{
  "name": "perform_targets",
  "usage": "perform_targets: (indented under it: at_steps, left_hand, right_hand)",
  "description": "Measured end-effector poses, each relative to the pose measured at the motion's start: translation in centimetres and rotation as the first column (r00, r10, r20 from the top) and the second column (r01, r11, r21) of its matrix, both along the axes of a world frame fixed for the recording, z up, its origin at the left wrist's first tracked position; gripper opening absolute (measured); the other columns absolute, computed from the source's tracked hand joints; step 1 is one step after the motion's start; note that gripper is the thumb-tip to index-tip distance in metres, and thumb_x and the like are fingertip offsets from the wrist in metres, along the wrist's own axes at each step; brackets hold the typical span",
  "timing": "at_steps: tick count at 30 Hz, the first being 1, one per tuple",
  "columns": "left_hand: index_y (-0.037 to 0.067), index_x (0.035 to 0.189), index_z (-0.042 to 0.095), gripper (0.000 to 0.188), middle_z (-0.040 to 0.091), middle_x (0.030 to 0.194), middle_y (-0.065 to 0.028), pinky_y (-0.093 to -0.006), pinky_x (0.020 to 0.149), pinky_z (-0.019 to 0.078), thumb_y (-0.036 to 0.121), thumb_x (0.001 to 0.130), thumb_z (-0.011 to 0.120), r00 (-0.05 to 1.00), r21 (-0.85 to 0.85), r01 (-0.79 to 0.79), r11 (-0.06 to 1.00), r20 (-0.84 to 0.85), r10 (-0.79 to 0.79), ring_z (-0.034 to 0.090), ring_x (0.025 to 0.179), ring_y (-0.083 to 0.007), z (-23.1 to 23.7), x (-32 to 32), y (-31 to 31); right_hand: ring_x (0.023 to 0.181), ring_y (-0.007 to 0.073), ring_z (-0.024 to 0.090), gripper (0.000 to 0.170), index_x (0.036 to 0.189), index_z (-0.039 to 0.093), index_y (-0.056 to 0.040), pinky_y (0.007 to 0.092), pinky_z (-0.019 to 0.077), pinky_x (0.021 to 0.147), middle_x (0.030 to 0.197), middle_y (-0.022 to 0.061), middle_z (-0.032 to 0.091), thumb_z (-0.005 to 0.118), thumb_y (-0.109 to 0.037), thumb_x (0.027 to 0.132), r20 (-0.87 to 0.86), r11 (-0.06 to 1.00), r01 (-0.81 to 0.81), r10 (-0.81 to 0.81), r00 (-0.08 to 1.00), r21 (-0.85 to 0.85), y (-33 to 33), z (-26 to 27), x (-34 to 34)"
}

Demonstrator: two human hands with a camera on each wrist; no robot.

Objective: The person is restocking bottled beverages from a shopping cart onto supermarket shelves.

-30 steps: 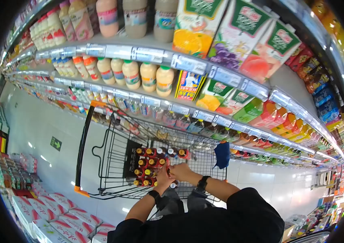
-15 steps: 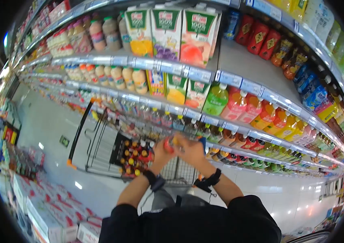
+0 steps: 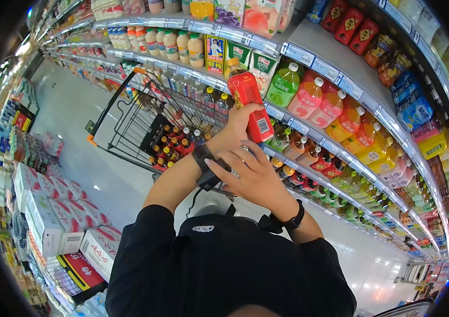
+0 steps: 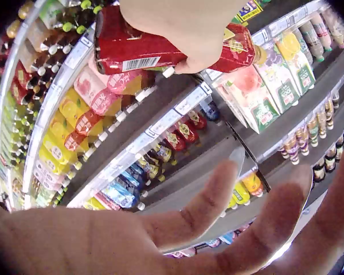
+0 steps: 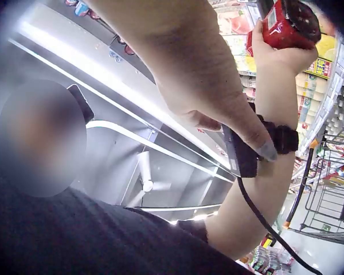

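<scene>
In the head view my left hand [image 3: 235,127] grips the lower part of a red drink bottle [image 3: 244,89] with a yellow-orange cap. The bottle leans, cap toward the shelf, and a barcode shows near its base. My right hand [image 3: 256,177], fingers spread and fairly straight, lies over the left wrist beside the black strapped camera [image 3: 211,179]. From the right wrist, one of its fingertips [image 5: 266,152] is seen at that strap. In the left wrist view the right hand's fingers [image 4: 203,197] stretch across the foreground.
A wire shopping cart [image 3: 129,127] stands ahead, bearing several dark bottles with orange caps [image 3: 174,148]. Shelves [image 3: 341,87] of juice cartons, drink bottles [image 3: 309,100] and snack bags run along the far side and right. White cartons [image 3: 63,216] are stacked at the left.
Both hands have risen from the bottles in the cart, bringing up the red bottle. The left hand now holds it before the shelf; the right hand has moved back to the left wrist.
</scene>
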State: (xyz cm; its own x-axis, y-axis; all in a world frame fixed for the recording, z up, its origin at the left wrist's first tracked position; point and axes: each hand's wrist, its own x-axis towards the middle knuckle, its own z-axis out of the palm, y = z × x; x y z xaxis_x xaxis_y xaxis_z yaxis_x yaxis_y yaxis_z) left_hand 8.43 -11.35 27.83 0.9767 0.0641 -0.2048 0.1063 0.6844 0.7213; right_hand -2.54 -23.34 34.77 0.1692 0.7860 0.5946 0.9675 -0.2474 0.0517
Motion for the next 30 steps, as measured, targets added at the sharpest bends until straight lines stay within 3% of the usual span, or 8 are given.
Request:
perform_targets:
  at_steps: [4, 8, 10, 16, 21, 25, 30]
  left_hand:
    - [0.008, 0.091, 0.052, 0.024, 0.058, 0.075, -0.0050, -0.0346, 0.058, 0.0487, 0.009, 0.069, 0.063, 0.998, -0.088, -0.056, 0.995, -0.014, 0.055, 0.058, 0.065, -0.0191, 0.5, -0.5, -0.4]
    - [0.008, 0.092, 0.052, 0.027, 0.057, 0.075, -0.0051, -0.0339, 0.058, 0.0480, 0.008, 0.068, 0.064, 0.992, -0.050, -0.116, 0.992, 0.040, 0.118, 0.058, 0.064, -0.0190, 1.4, -0.9, 0.6]
    - [0.009, 0.094, 0.053, 0.026, 0.057, 0.078, -0.0048, -0.0342, 0.063, 0.0487, 0.009, 0.069, 0.063, 0.992, -0.003, -0.116, 0.993, 0.044, 0.116, 0.058, 0.069, -0.0186, 1.7, -1.1, 1.5]
    - [0.005, 0.092, 0.054, 0.030, 0.058, 0.077, -0.0074, -0.0330, 0.059, 0.0472, 0.008, 0.065, 0.066, 0.984, -0.045, -0.175, 0.983, 0.009, 0.176, 0.057, 0.067, -0.0188, 2.2, -0.6, 3.7]
    - [0.004, 0.095, 0.054, 0.036, 0.059, 0.080, -0.0085, -0.0324, 0.063, 0.0477, 0.011, 0.063, 0.067, 0.974, 0.075, -0.227, 0.971, 0.047, 0.224, 0.058, 0.070, -0.0196, 0.4, 0.7, 4.9]
    - [0.006, 0.093, 0.057, 0.030, 0.060, 0.078, -0.0064, -0.0300, 0.059, 0.0489, 0.009, 0.065, 0.067, 0.959, 0.252, -0.283, 0.926, 0.080, 0.271, 0.059, 0.067, -0.0167, 0.4, 1.5, 5.7]
    - [0.004, 0.095, 0.057, 0.031, 0.062, 0.080, -0.0068, -0.0299, 0.062, 0.0487, 0.006, 0.064, 0.065, 0.946, 0.161, -0.319, 0.934, 0.117, 0.303, 0.061, 0.070, -0.0168, 0.7, 2.0, 6.4]
  right_hand:
    - [0.100, 0.0176, 0.049, 0.032, 0.101, 0.057, -0.0100, 0.0382, 0.0393, 0.092, 0.102, 0.0025, 0.053, 0.057, -0.013, 0.069, 0.204, 0.999, -0.012, 0.004, 0.979, 0.039, 2.1, -1.2, -0.7]
    - [0.097, 0.0148, 0.050, 0.029, 0.097, 0.059, -0.0093, 0.0389, 0.0394, 0.091, 0.096, 0.0007, 0.055, 0.058, -0.011, 0.068, 0.241, 0.999, -0.036, 0.025, 0.970, 0.040, 3.5, -1.3, -0.8]
    - [0.096, 0.0132, 0.050, 0.032, 0.099, 0.060, -0.0112, 0.0400, 0.0387, 0.091, 0.095, -0.0008, 0.056, 0.058, -0.011, 0.067, 0.278, 0.999, -0.028, 0.015, 0.960, 0.041, 4.0, -1.0, -0.6]
    - [0.099, 0.0123, 0.051, 0.024, 0.094, 0.060, -0.0110, 0.0432, 0.0341, 0.095, 0.093, -0.0015, 0.057, 0.057, -0.012, 0.070, 0.262, 0.996, 0.033, -0.052, 0.964, 0.077, 5.9, -0.3, -0.4]
    - [0.095, 0.0131, 0.053, 0.029, 0.089, 0.062, -0.0135, 0.0455, 0.0329, 0.095, 0.089, -0.0025, 0.058, 0.059, -0.003, 0.062, 0.201, 0.994, 0.049, -0.069, 0.977, 0.102, 7.1, -0.3, -0.1]
    - [0.092, 0.0133, 0.053, 0.025, 0.089, 0.062, -0.0122, 0.0471, 0.0328, 0.096, 0.087, -0.0022, 0.057, 0.059, -0.006, 0.064, 0.210, 0.996, 0.034, -0.051, 0.976, 0.084, 8.3, -0.5, -0.3]
    - [0.092, 0.0131, 0.052, 0.018, 0.088, 0.061, -0.0105, 0.0483, 0.0331, 0.096, 0.085, -0.0017, 0.055, 0.058, -0.008, 0.070, 0.262, 0.996, 0.042, -0.060, 0.963, 0.076, 9.9, -1.5, -0.5]
